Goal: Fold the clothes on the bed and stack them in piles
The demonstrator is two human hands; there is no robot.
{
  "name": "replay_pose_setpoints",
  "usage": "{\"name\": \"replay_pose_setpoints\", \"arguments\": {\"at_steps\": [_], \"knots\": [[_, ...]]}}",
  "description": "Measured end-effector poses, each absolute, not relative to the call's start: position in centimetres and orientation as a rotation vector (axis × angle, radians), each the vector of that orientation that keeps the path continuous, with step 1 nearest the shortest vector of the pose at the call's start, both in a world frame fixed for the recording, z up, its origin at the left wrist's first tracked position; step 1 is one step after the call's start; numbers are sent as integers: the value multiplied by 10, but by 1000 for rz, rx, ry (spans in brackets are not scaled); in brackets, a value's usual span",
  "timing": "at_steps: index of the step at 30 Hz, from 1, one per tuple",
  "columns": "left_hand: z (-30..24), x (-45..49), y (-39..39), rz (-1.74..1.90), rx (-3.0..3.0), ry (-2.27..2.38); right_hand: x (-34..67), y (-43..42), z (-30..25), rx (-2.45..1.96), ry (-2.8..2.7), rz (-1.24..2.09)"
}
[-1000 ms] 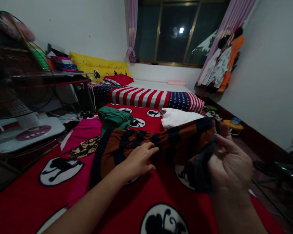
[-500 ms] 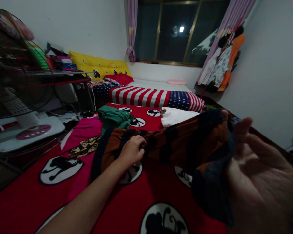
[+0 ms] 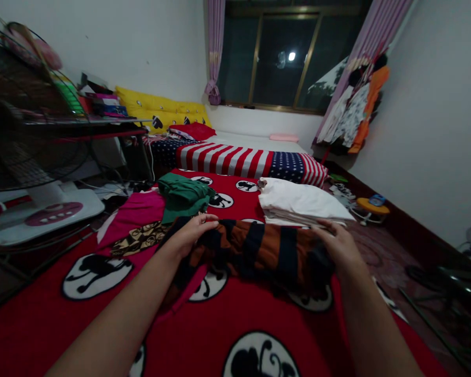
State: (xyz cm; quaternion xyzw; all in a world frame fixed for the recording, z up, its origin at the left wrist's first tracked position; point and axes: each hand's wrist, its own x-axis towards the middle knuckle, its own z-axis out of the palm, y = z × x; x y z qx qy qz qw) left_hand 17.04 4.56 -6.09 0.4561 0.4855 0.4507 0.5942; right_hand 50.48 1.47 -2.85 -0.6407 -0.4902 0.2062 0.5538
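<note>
A brown-and-black striped garment (image 3: 259, 251) lies bunched across the red bedspread (image 3: 204, 335) with black-and-white round prints. My left hand (image 3: 192, 233) grips its left end, fingers curled over the cloth. Over at the garment's right end, my right hand (image 3: 337, 246) presses down with fingers closed on the fabric. A folded white cloth (image 3: 298, 201) lies just beyond the right hand. A green garment (image 3: 184, 193) and a pink printed garment (image 3: 137, 220) lie beyond the left hand.
A second bed with a stars-and-stripes cover (image 3: 251, 159) and yellow pillows (image 3: 160, 107) stands behind. A standing fan (image 3: 31, 157) and a cluttered shelf (image 3: 98, 112) are at the left. Clothes hang (image 3: 357, 112) by the dark window. A small yellow stool (image 3: 372, 205) sits on the floor at the right.
My right hand has come down from near the camera and laid the raised end of the striped garment on the bed. My left hand shifted to the garment's far left edge.
</note>
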Motion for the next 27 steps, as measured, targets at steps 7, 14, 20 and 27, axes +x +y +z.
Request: {"name": "replay_pose_setpoints", "arguments": {"at_steps": [7,14,20,27], "knots": [[-65,168,48,1149,1058,1084,467,-18,-20,-1674,-1990,453],[-60,163,51,1300,985,1160,467,-22,-14,-2068,-2370,141],[-61,167,52,1347,1186,1247,468,-15,-8,-1904,-1800,93],[-36,190,29,1335,1789,1263,453,-17,-6,-1243,-1171,906]]}}
